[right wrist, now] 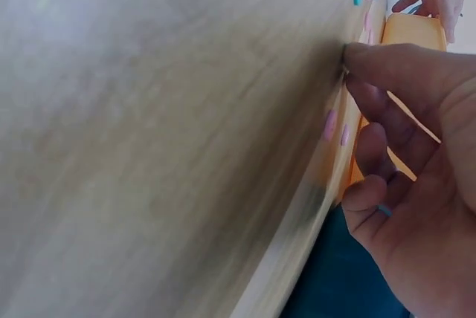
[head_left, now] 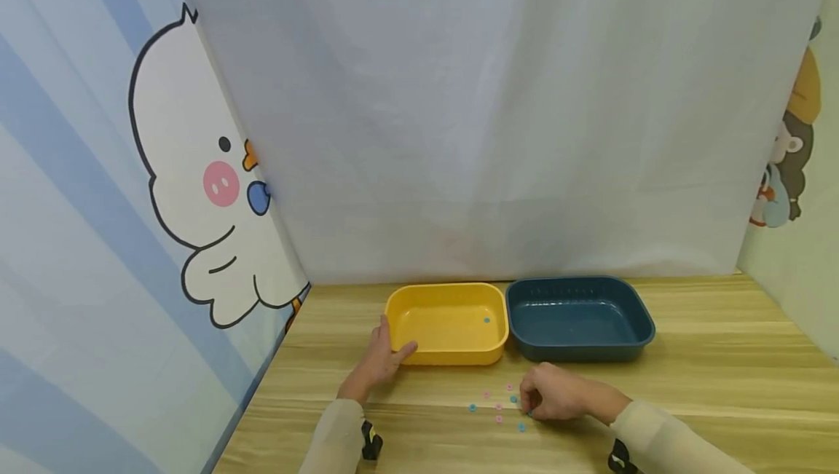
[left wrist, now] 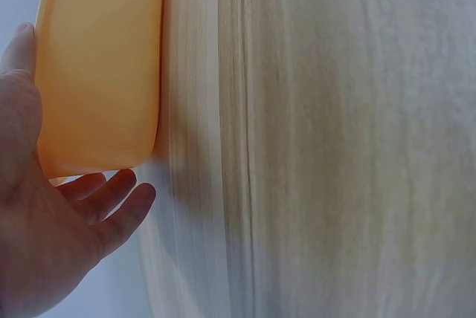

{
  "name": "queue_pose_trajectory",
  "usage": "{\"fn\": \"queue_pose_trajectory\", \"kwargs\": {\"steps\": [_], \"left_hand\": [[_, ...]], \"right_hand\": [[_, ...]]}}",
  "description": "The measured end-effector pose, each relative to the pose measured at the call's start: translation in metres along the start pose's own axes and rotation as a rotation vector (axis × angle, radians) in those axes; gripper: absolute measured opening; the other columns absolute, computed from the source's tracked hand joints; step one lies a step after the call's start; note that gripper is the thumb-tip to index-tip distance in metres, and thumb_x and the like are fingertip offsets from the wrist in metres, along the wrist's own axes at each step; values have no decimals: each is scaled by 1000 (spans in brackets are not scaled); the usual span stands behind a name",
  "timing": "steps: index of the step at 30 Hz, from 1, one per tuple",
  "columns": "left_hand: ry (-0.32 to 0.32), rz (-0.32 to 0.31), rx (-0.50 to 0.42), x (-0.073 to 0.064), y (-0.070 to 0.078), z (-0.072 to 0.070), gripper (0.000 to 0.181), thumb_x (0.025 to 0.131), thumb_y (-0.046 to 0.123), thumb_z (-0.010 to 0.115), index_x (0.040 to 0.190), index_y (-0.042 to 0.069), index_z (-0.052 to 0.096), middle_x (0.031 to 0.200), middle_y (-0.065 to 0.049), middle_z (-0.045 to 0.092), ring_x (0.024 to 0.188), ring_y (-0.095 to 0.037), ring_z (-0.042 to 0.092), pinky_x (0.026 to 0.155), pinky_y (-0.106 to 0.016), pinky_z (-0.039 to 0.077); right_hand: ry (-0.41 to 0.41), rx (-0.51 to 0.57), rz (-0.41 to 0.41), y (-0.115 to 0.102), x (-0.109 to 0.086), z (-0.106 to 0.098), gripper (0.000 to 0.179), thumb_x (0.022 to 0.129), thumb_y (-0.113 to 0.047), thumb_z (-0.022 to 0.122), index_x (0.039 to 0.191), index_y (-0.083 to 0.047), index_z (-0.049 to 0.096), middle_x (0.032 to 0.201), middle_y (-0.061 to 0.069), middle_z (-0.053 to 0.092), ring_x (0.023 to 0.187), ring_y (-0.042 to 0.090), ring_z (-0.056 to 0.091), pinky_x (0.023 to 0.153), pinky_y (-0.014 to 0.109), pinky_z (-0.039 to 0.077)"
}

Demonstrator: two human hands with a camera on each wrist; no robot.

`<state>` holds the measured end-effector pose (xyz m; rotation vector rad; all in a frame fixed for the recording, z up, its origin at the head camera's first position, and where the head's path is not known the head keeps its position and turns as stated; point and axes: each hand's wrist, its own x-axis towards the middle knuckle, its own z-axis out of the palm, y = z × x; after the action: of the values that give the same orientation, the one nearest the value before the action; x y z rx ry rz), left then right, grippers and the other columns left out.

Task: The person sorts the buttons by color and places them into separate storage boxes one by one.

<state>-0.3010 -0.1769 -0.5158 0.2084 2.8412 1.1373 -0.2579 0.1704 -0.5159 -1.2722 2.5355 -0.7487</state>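
At the front left corner of the yellow plastic tray [head_left: 452,357] my left hand [head_left: 380,359] holds on, thumb along the front rim and fingers by the left end wall. The left wrist view shows those fingers [left wrist: 108,214] slightly bent beside the tray's end. My right hand [head_left: 556,392] is down on the table, its thumb and index finger pinching a small blue button-like disc [head_left: 530,413]. Its other fingers [right wrist: 372,151] are loosely curled. Several pink discs [head_left: 498,407] and blue discs [head_left: 473,408] lie scattered left of the right hand. One blue disc [head_left: 487,320] lies inside the yellow tray.
A dark blue tray [head_left: 580,352] stands right of the yellow one, their sides close together. Both are near the back of the wood-grain table [head_left: 714,357], before a pale hanging cloth [head_left: 511,132]. Patterned curtains [head_left: 85,255] flank the table.
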Motion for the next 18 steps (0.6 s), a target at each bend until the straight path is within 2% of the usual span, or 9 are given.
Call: {"fn": "queue_pose_trajectory", "kwargs": {"steps": [6,13,18], "left_hand": [[0,6,-4,0,0,0,92,94,41,56,147,-10,0,145,-36,16,134,-46,23,108,-54,21],[1,12,-10,1,-1,0,93,94,42,56,147,-10,0,145,-37,16,134,-46,22,107,-54,21],[0,-2,-17,1,-1,0,93,94,42,56,147,-9,0,146,-35,15,135,-45,22,108,-53,20]], "right_hand": [[25,25,0,0,-3,-2,20,71,-1,74,71,-19,65,70,-20,54,62,-4,47,56,17,44],[114,76,-50,-3,-4,-12,17,76,-2,72,74,-17,65,69,-19,57,58,-3,47,52,18,44],[119,179,0,-5,-5,-18,12,81,-3,69,77,-14,67,69,-16,57,57,0,52,53,21,47]]}}
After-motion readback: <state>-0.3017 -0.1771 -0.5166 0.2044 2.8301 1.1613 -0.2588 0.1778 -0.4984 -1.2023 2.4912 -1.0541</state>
